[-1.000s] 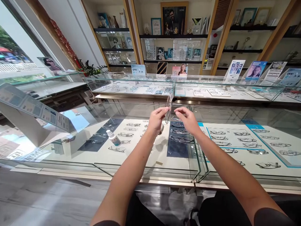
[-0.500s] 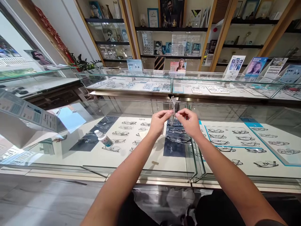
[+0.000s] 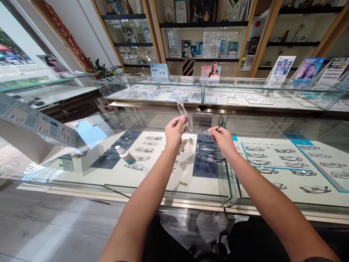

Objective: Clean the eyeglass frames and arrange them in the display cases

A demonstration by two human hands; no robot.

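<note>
My left hand [image 3: 175, 131] pinches a pair of clear-framed eyeglasses [image 3: 185, 115] and holds it edge-on above the glass display case [image 3: 169, 185]. To the right of it, my right hand [image 3: 222, 139] has its fingers closed on a thin dark stick [image 3: 220, 126] that pokes out past the fingertips. Its exact kind is too small to make out. The two hands are apart. A white spray bottle [image 3: 125, 156] with a blue label stands on the glass to the left of my left arm. A pale cloth [image 3: 188, 145] appears just beyond my left wrist.
Rows of eyeglasses [image 3: 208, 157] lie beneath the glass on white and dark panels. A folded white card stand [image 3: 29, 123] is at the left. Across the aisle stands a second glass case [image 3: 152, 95] with advert cards [image 3: 280, 71]. Shelves [image 3: 203, 24] line the back wall.
The hands have parted. My left hand has moved left with the eyeglasses, tilting them; my right hand has drawn away to the right, a thin dark stick now showing in it. The view has shifted slightly.
</note>
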